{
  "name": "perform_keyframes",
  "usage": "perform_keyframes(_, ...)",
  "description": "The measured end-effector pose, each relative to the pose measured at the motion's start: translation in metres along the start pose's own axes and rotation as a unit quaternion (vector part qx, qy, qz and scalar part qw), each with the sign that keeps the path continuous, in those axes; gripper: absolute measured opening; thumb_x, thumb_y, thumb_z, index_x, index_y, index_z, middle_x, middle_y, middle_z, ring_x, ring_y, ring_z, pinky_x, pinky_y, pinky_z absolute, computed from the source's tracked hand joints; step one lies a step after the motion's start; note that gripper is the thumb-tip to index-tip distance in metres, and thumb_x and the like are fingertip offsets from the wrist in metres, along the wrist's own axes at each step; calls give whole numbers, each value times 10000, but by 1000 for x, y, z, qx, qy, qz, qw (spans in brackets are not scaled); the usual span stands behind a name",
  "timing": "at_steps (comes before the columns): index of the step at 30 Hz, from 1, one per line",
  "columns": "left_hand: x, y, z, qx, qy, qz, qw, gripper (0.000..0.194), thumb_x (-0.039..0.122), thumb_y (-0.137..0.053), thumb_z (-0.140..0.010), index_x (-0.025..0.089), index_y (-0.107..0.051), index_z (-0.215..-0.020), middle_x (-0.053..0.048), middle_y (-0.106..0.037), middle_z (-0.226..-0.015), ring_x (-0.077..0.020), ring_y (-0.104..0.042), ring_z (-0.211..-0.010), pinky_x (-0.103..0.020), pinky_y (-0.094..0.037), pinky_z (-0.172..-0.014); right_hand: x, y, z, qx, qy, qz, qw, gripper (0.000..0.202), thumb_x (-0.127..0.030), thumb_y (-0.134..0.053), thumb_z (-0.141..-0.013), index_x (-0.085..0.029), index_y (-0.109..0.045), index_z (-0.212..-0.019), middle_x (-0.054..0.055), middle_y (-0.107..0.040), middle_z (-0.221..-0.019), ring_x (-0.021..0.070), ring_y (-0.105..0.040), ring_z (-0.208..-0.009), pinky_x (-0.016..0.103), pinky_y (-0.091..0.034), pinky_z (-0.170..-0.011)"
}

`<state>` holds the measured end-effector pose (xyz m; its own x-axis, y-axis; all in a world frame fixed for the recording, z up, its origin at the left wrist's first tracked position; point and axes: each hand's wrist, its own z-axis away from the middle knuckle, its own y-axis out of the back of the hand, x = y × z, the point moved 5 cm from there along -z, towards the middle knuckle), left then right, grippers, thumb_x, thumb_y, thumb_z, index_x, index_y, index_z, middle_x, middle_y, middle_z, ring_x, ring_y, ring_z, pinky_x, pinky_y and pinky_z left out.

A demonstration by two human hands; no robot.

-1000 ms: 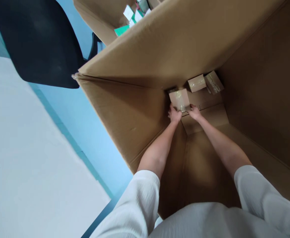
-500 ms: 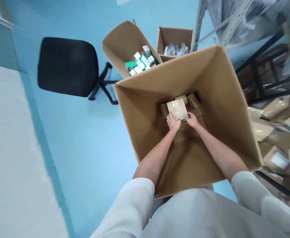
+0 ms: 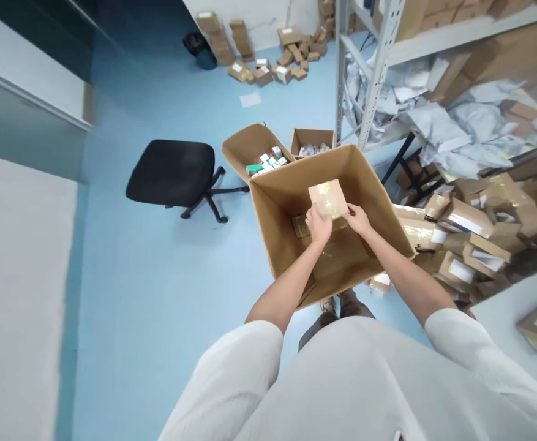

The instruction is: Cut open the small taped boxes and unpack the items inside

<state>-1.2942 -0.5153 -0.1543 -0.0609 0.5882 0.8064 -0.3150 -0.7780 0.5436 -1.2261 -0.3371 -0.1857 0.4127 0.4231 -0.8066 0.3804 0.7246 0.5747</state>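
Between my two hands is a small cardboard box [image 3: 327, 195] with shiny tape across its top. My left hand [image 3: 318, 224] grips its near left corner, fingers wrapped on the edge. On the right side, my right hand [image 3: 357, 219] pinches the near right corner. The small box is held over the open mouth of a large carton [image 3: 281, 236], tall-walled and standing in front of my legs. Down inside the carton, another small taped box [image 3: 300, 226] shows at the left; my hands and the held box hide part of the inside.
Behind stand an open carton [image 3: 242, 144] of white and green small boxes and a smaller carton [image 3: 314, 136] with plastic-wrapped items. A black chair [image 3: 171, 173] is at left. Right are a metal shelf [image 3: 378, 79] and piled parcels [image 3: 468, 226].
The small box has come up out of the depth of the large carton in both hands. My view has risen and widened, showing the shelf and the far wall.
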Motion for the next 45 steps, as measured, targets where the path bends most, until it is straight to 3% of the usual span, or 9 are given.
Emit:
perform_keyframes(9, 97, 24, 109, -34, -176, 21, 984, 732, 294, -626, -972, 338, -403, -1667, -76, -444, -1733, -341, -407, -1597, -492, -363, -1321, -45, 113, 127, 160, 28, -19, 987, 607, -402, -639, -912, -238, -678, -1495, 98, -682, -1297, 305, -645, -1201, 476, -523, -1167)
perform_keyframes(13, 151, 12, 153, -64, -243, 29, 968, 741, 295, -628, -981, 341, -386, -1681, -70, -459, -1728, -337, -415, -1593, -497, -375, -1317, -52, 177, 174, 236, 44, -27, 970, 570, -403, -604, -935, -238, -681, -1476, 105, -663, -1302, 292, -631, -1218, 466, -518, -1171)
perform_keyframes(16, 185, -14, 183, -86, -282, 38, 955, 739, 279, -641, -975, 333, -402, -1673, -74, -478, -1717, -335, -421, -1593, -499, -351, -1337, -43, 224, 204, 278, 44, -27, 959, 548, -420, -577, -958, -252, -678, -1470, 102, -657, -1308, 283, -621, -1234, 462, -510, -1179)
perform_keyframes(20, 223, -65, 227, -122, -324, 38, 937, 701, 260, -629, -977, 330, -442, -1650, -62, -511, -1692, -315, -438, -1588, -480, -330, -1357, -9, 282, 242, 334, 7, -20, 942, 598, -469, -586, -976, -260, -631, -1534, 120, -631, -1381, 286, -619, -1232, 463, -500, -1178)
perform_keyframes(24, 255, -133, 279, -162, -352, 34, 921, 682, 242, -628, -966, 301, -478, -1629, -73, -529, -1673, -299, -454, -1583, -456, -319, -1366, 45, 342, 284, 365, -22, -11, 931, 584, -476, -600, -973, -245, -640, -1508, 128, -648, -1388, 293, -609, -1248, 438, -504, -1169)
perform_keyframes(29, 286, -242, 358, -217, -366, 17, 905, 681, 230, -646, -942, 298, -516, -1607, -74, -562, -1649, -295, -461, -1585, -447, -319, -1366, 134, 423, 347, 378, -62, 7, 923, 545, -444, -665, -912, -209, -681, -1403, 136, -712, -1272, 325, -625, -1210, 467, -535, -1124)
perform_keyframes(34, 297, -351, 437, -289, -357, 13, 888, 663, 229, -641, -932, 278, -543, -1585, -86, -569, -1647, -280, -480, -1576, -423, -335, -1359, 224, 493, 413, 366, -136, 27, 920, 492, -445, -670, -875, -210, -698, -1307, 133, -728, -1239, 328, -663, -1113, 498, -563, -1063)
perform_keyframes(40, 293, -446, 508, -394, -361, 0, 845, 729, 202, -626, -924, 311, -504, -1635, -78, -576, -1645, -272, -505, -1567, -417, -375, -1336, 310, 541, 474, 349, -212, 43, 912, 369, -418, -654, -869, -217, -693, -1176, 123, -737, -1156, 323, -659, -1068, 474, -566, -1005)
perform_keyframes(45, 305, -489, 539, -421, -391, -36, 818, 772, 231, -662, -916, 332, -476, -1659, -73, -552, -1667, -282, -488, -1583, -421, -375, -1338, 351, 565, 504, 374, -253, 65, 890, 335, -440, -652, -868, -233, -669, -1130, 126, -687, -1128, 333, -642, -1062, 487, -567, -985)
